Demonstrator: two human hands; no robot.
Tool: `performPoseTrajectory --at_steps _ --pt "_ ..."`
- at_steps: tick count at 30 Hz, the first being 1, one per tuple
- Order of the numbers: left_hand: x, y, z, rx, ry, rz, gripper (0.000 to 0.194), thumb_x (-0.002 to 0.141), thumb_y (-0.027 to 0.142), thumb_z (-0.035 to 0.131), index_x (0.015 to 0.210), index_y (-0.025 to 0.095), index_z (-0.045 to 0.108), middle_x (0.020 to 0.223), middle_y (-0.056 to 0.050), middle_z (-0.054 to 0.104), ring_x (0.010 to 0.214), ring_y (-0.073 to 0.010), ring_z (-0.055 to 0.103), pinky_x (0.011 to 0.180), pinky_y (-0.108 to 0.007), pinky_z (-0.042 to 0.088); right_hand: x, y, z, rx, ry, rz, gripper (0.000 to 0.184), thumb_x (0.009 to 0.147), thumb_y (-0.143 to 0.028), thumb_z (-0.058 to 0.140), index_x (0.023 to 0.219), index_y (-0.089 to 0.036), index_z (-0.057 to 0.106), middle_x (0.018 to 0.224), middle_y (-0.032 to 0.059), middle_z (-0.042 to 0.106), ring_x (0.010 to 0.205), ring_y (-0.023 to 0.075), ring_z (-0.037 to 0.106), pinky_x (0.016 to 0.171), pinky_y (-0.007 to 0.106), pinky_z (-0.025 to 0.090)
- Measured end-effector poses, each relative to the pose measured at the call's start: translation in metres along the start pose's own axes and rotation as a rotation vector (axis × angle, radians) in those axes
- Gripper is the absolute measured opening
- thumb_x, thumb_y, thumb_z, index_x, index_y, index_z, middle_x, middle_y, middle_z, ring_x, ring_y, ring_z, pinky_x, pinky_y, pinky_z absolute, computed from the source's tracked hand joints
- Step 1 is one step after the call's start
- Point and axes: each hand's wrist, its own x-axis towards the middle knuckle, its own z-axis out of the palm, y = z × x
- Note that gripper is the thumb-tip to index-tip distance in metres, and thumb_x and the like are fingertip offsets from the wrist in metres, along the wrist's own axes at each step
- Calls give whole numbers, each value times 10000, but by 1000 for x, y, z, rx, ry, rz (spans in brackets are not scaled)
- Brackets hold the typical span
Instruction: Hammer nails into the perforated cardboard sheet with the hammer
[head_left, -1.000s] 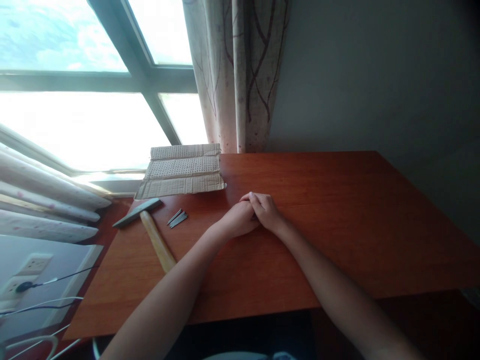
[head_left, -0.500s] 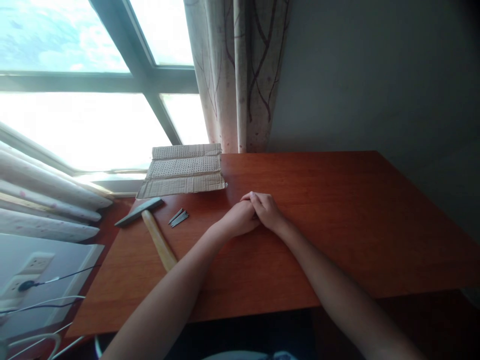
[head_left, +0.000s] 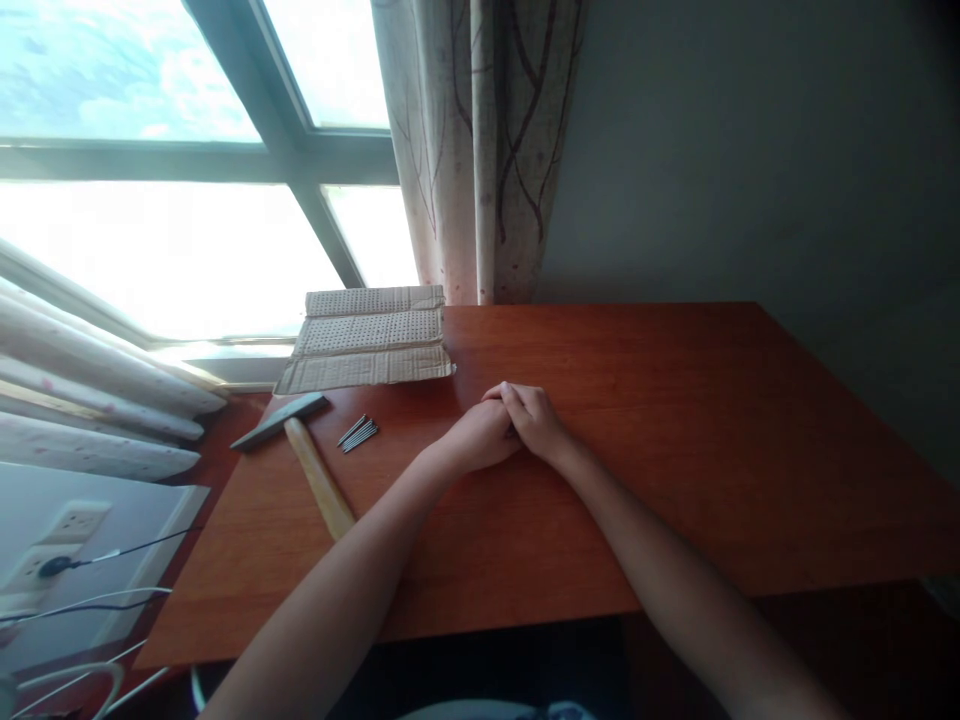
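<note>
My left hand (head_left: 476, 440) and my right hand (head_left: 534, 418) rest clasped together on the reddish wooden table (head_left: 675, 450), fingers closed over each other, with nothing seen in them. To their left lie several nails (head_left: 357, 434) in a small bunch. Further left is a hammer (head_left: 300, 450) with a wooden handle and dark metal head. A perforated piece of cardboard (head_left: 367, 338) lies flat at the table's far left corner.
A patterned curtain (head_left: 480, 150) hangs behind the table beside a bright window (head_left: 172, 250). Rolled light fabric (head_left: 90, 420) lies at the left. A wall socket with a cable (head_left: 52, 565) sits lower left. A grey wall is at the right.
</note>
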Motion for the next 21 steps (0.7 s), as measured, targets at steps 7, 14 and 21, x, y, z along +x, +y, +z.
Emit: performPoseTrajectory --at_steps 7,14,21 --pt "0 1 0 -10 -9 -9 269 770 76 592 1003 97 725 915 -115 749 859 -232 693 781 -305 543 0 0 1 13 5 -5 537 1042 -422 302 877 -192 759 879 83 761 858 210 709 819 323 494" --pt "0 3 -2 -12 -17 -1 270 768 68 600 1007 89 724 952 -129 751 871 -237 696 784 -311 545 0 1 0 -4 2 4 542 1044 -436 296 903 -203 765 895 71 767 870 202 709 828 316 498" --pt "0 1 -1 -22 -13 4 257 782 81 599 1006 92 725 934 -124 749 863 -235 694 788 -315 546 0 -1 0 0 1 2 541 1042 -427 295 898 -203 766 892 75 766 868 205 709 823 318 496"
